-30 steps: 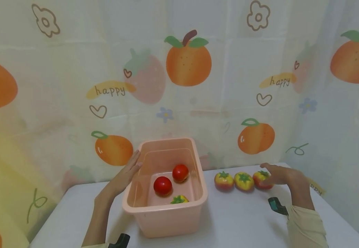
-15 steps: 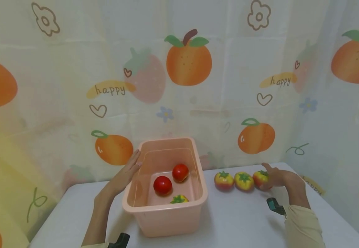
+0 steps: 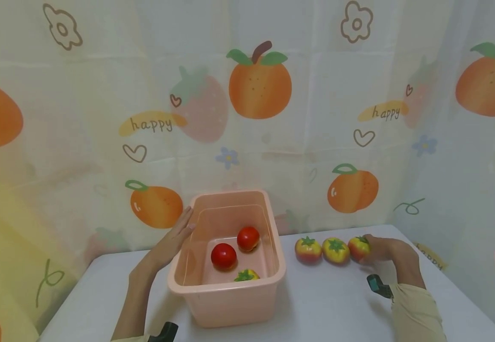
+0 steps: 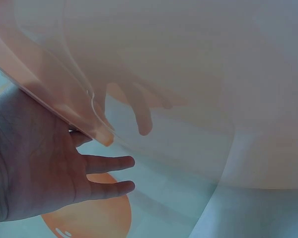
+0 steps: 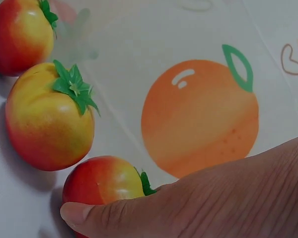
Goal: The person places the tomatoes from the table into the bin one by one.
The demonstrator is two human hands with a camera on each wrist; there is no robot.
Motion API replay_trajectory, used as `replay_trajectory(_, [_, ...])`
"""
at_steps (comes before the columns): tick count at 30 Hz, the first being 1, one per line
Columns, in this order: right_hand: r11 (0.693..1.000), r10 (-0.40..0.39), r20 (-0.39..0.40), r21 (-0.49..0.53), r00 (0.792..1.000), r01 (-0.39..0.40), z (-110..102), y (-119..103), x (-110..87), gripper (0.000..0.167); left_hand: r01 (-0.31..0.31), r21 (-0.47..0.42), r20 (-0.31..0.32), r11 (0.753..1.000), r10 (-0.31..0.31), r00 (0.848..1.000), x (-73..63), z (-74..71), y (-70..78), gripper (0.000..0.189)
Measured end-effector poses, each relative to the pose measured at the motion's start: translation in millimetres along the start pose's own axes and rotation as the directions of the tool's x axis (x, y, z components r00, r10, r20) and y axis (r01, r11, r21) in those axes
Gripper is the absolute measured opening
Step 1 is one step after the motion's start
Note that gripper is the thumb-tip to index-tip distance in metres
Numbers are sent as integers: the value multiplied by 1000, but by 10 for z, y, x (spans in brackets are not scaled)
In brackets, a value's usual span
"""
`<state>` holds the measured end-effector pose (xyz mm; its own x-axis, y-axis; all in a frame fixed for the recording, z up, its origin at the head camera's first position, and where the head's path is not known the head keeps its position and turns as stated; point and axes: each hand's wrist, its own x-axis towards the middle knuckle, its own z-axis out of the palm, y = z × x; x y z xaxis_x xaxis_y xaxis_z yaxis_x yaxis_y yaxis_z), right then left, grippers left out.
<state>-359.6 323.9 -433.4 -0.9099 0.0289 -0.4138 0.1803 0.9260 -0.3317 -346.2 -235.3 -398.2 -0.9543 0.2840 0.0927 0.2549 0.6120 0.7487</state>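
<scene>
My right hand (image 3: 386, 249) grips the rightmost red-and-yellow toy tomato (image 3: 357, 249) from its right side. In the right wrist view the thumb lies across this tomato (image 5: 102, 181), and the other fingers are hidden. Two similar tomatoes stand in a row to its left, the middle one (image 3: 335, 251) and the far one (image 3: 308, 250). My left hand (image 3: 168, 244) rests with extended fingers along the left side of a pink plastic bin (image 3: 226, 289). Inside are two red tomatoes (image 3: 223, 256) and, partly hidden by the front wall, a yellow one with green leaves (image 3: 246, 274).
Everything stands on a white table (image 3: 328, 304). A fruit-printed curtain (image 3: 307, 95) hangs close behind its back edge and along the right. Dark wrist devices (image 3: 378, 286) sit on both forearms.
The right hand has moved slightly left and down onto the rightmost tomato, its raised fingers coming down to close around it. The left hand and the bin stay put.
</scene>
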Motion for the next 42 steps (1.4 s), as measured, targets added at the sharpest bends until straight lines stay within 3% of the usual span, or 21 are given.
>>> replay_trajectory(7, [999, -43, -4, -33, 999, 43, -22, -9, -25, 95, -5, -10, 0, 1000, 5, 1000, -11, 1, 0, 76])
replay_trajectory(14, [999, 17, -9, 48, 1000, -17, -15, 25, 23, 111, -6, -12, -5, 1000, 6, 1000, -14, 2, 9, 76])
replay_trajectory(19, [998, 35, -18, 52, 999, -34, -30, -7, -37, 114, -4, -12, -2, 1000, 4, 1000, -14, 6, 3, 76])
replay_trajectory(25, [998, -1, -45, 60, 999, 4, -113, -40, -124, 115, 1, -7, 0, 1000, -1, 1000, -4, 1, -11, 76])
replay_trajectory(29, [991, -105, -76, 74, 992, 111, -182, -91, -208, 104, -2, 1, 1, 1000, 2, 1000, -2, -5, -18, 77])
replay_trajectory(34, [949, -311, -147, 6, 939, 315, -254, -204, -302, 74, -6, -3, -1, 1000, 6, 1000, -2, -9, -25, 76])
replay_trajectory(39, [899, -431, -232, -23, 872, 438, -299, -351, -425, 74, -3, -7, -2, 1000, 3, 1000, 2, -6, -26, 76])
replay_trajectory(42, [855, -506, -274, -39, 818, 517, -321, -449, -506, 74, -3, -3, 2, 1000, 3, 1000, 3, -2, -25, 76])
